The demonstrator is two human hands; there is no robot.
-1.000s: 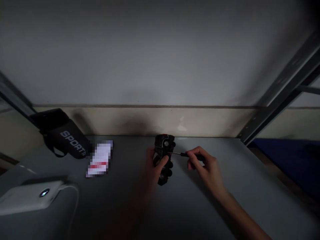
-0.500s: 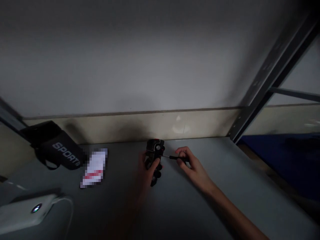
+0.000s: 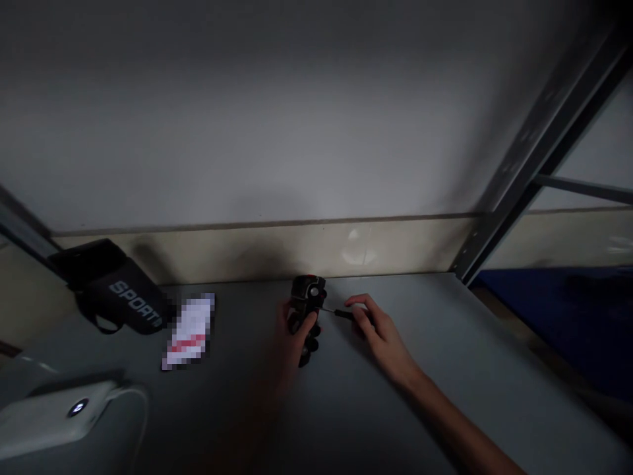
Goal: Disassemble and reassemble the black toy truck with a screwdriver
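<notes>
Near the back of the grey table, my left hand is closed around a black toy-like object with red accents and several round, wheel-like parts. The thumb lies across its near side, and the object's exact kind is unclear in the dim light. From the right, my right hand pinches the dark handle of a screwdriver. Its thin metal shaft points left, and the tip meets the right side of the black object. Part of the handle is hidden behind the fingers.
A dark pouch marked SPORT lies at the left, beside a blurred-out phone-sized item. Nearer stands a white power bank with a cable. Behind is a wall; a metal post rises at the right.
My right hand's fingers have shifted on the screwdriver handle, and the handle end now tilts slightly lower. The left hand still holds the black object in place. The view has shifted slightly.
</notes>
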